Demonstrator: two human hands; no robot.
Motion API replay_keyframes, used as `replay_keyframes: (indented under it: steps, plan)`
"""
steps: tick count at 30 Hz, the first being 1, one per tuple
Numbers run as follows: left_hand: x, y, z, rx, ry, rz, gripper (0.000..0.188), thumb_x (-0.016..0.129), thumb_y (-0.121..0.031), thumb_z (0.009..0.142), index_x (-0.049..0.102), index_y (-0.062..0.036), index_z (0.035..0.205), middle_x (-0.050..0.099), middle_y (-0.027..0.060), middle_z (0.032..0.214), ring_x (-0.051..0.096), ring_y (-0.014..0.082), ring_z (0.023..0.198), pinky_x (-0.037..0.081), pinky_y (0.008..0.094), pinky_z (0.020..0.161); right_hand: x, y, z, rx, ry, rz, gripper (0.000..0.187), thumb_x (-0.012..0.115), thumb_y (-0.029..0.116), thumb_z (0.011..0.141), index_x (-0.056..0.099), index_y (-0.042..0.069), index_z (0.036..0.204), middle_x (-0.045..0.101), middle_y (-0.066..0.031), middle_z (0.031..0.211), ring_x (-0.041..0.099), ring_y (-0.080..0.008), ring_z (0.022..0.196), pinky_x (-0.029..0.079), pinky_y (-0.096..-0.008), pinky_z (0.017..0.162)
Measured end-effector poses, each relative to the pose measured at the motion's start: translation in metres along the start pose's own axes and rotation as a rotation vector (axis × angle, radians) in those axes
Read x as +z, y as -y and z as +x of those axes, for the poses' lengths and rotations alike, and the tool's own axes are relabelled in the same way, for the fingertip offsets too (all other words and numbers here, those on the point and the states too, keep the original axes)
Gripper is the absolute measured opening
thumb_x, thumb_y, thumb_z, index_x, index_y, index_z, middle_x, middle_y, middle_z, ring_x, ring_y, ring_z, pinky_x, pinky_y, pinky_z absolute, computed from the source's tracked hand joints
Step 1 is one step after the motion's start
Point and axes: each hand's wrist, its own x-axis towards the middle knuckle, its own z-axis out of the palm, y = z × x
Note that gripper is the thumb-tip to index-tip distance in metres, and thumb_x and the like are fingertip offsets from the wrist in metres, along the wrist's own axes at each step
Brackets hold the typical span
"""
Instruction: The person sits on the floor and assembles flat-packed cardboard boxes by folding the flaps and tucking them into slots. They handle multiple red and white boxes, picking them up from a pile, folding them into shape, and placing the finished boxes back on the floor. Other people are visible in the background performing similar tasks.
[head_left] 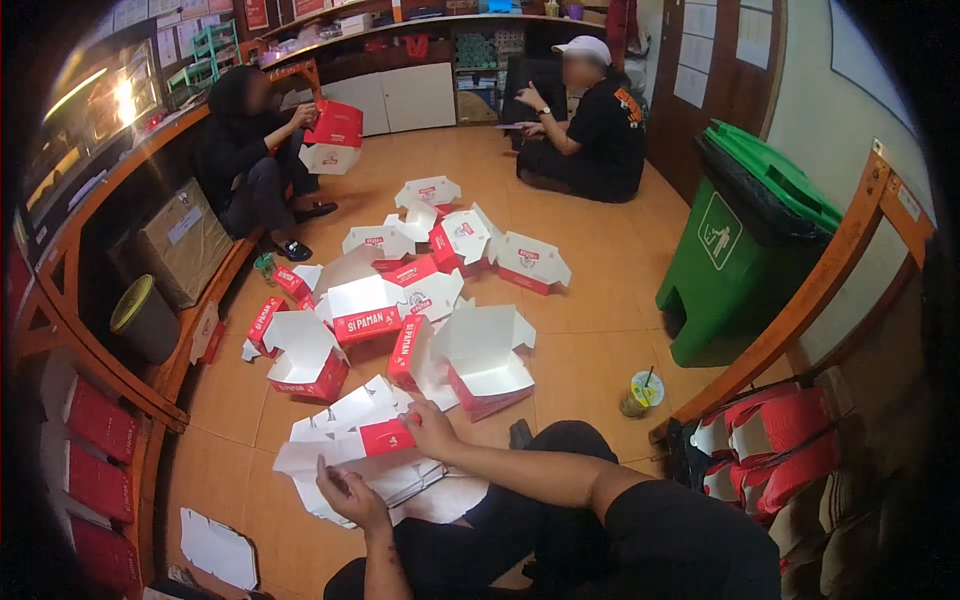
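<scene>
In front of my crossed legs lies a stack of flat white carton blanks (420,482). On top of it, a partly folded carton (350,450) shows its white inside and a red panel. My right hand (432,432) grips this carton at the red panel's right end, fingers bent. My left hand (352,497) is at its near left side, fingers apart, one stretched up against the white flap. Just beyond stand red and white folded boxes with raised lids, the closest being an open box (485,360) and another box (308,362).
Several more boxes (465,235) spread across the floor. A seated person (250,160) at the left holds a red carton; another person (590,130) sits far right. A green bin (725,240), a drink cup (641,394) and stacked cartons (790,440) are on my right. A wooden shelf (75,330) runs along the left.
</scene>
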Motion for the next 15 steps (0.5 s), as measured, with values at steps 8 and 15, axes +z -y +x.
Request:
replay_keyframes:
  steps: [8, 15]
  plan:
    - [0.007, -0.005, 0.009, -0.224, 0.054, -0.096, 0.051, 0.048, -0.019, 0.103, 0.032, -0.004, 0.149, 0.052, 0.0022, 0.071, 0.046, 0.0067, 0.055, 0.04, 0.0207, 0.049, 0.0, 0.012, -0.009, -0.325, 0.073, 0.105, 0.026, 0.066, 0.023, 0.091, 0.059, -0.001, 0.083, 0.059, -0.0221, 0.109, 0.058, -0.0342, 0.098, 0.048, -0.0397, 0.083]
    - [-0.012, 0.018, 0.022, -0.283, 0.324, 0.091, 0.027, 0.057, -0.024, 0.1, 0.058, -0.0021, 0.115, 0.055, 0.0017, 0.067, 0.049, 0.0095, 0.052, 0.041, 0.023, 0.048, -0.015, 0.026, -0.006, -0.098, 0.11, -0.025, 0.03, 0.064, 0.025, 0.091, 0.059, -0.003, 0.084, 0.057, -0.0232, 0.111, 0.058, -0.0373, 0.102, 0.047, -0.0428, 0.088]
